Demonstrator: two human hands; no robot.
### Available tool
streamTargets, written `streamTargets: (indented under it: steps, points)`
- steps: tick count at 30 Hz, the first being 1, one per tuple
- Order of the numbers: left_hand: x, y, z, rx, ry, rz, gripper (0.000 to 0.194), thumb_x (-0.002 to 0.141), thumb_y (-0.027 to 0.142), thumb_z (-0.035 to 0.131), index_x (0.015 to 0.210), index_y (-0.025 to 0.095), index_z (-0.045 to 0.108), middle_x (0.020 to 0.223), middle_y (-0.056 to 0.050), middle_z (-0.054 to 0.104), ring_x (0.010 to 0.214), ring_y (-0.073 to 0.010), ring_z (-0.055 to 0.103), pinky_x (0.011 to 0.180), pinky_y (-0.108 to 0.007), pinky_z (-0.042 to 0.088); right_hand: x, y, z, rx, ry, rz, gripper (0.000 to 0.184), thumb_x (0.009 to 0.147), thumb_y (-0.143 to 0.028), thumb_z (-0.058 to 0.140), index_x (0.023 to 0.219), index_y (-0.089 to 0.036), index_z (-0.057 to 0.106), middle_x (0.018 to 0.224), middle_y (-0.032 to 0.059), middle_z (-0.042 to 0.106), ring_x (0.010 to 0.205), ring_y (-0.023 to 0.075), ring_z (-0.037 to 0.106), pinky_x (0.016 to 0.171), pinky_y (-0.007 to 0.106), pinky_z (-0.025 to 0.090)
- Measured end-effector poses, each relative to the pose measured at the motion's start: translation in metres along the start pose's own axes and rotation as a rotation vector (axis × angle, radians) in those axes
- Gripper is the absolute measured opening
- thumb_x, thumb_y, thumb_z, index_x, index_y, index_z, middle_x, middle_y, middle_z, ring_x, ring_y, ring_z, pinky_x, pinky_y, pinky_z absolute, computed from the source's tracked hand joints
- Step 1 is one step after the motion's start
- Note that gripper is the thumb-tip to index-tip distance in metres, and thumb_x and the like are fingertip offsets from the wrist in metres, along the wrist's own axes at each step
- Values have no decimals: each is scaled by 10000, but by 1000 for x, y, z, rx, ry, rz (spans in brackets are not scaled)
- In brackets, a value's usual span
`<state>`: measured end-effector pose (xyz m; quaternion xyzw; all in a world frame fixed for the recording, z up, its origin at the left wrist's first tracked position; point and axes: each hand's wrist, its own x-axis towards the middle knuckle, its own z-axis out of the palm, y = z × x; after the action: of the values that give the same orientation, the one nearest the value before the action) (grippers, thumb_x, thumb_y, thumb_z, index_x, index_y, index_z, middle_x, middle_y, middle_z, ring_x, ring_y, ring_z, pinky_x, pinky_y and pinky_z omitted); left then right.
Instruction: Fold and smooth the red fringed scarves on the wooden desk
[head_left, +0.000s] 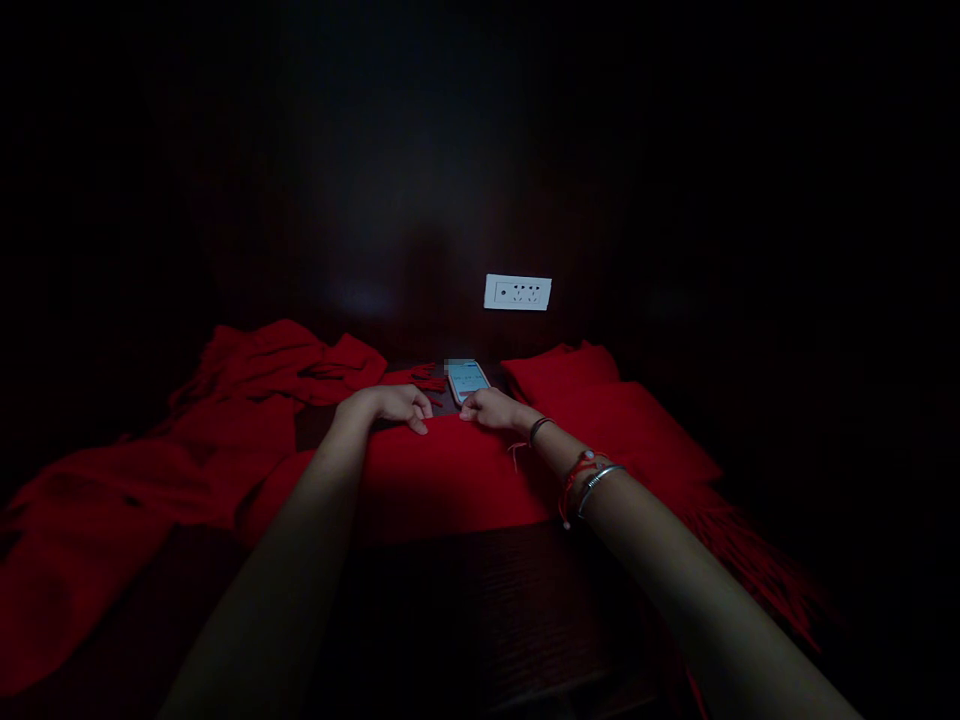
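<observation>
A red scarf (450,485) lies spread across the dark surface in front of me. My left hand (399,404) is closed on its far edge, fingers curled under and thumb on top. A little to the right, my right hand (491,407) pinches the same edge, with bracelets on that wrist. Just beyond my right hand lies a phone (468,380), its screen lit. More red cloth (262,370) is heaped loosely on the left and trails toward me. At the right, a folded red scarf (645,425) with a long fringe lies flat.
A white wall socket (517,292) is set in the dark panel behind the phone. The outer parts of the view are too dark to make out. Fringe strands (757,560) spread over the right side.
</observation>
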<state>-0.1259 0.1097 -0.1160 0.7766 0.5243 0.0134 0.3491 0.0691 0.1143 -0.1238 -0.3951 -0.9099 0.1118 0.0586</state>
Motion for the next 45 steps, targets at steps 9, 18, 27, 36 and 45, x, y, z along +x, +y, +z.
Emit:
streamTargets:
  steps: [9, 18, 27, 36, 45]
  points:
    - [2, -3, -3, 71, 47, 81, 195, 596, 236, 523, 761, 162, 596, 779, 5, 601, 738, -128, 494, 660, -192, 342, 10, -1, 6, 289, -64, -28, 279, 697, -367, 547, 852, -140, 597, 728, 5, 567, 623, 81, 459, 555, 176, 326]
    - [-8, -4, -5, 37, -29, -28, 289, 500, 270, 624, 775, 184, 598, 780, 9, 595, 762, -153, 499, 671, -223, 349, 8, -16, 3, 92, -30, 28, 139, 727, -196, 512, 725, -117, 627, 621, -6, 557, 592, 79, 442, 552, 179, 293]
    - [-8, -11, -7, 54, 69, -53, 200, 539, 196, 540, 728, 177, 602, 679, 18, 583, 645, -112, 477, 579, -194, 346, 13, -17, 11, 221, -54, -11, 198, 751, -257, 487, 801, -105, 603, 665, 0, 554, 582, 73, 431, 549, 174, 308]
    - [-17, -12, -8, -31, -17, -167, 315, 470, 278, 636, 769, 195, 589, 748, 12, 578, 658, -125, 474, 596, -213, 343, 15, -19, 17, 195, 22, 10, 143, 744, -179, 482, 677, -105, 585, 561, -27, 484, 529, 62, 382, 535, 181, 289]
    - [-16, -17, -7, -32, 42, -91, 205, 522, 250, 575, 713, 182, 602, 633, 26, 569, 610, -112, 454, 588, -207, 339, 21, -21, 16, 374, -37, -49, 194, 728, -275, 512, 794, -110, 589, 669, -2, 543, 583, 71, 429, 546, 173, 321]
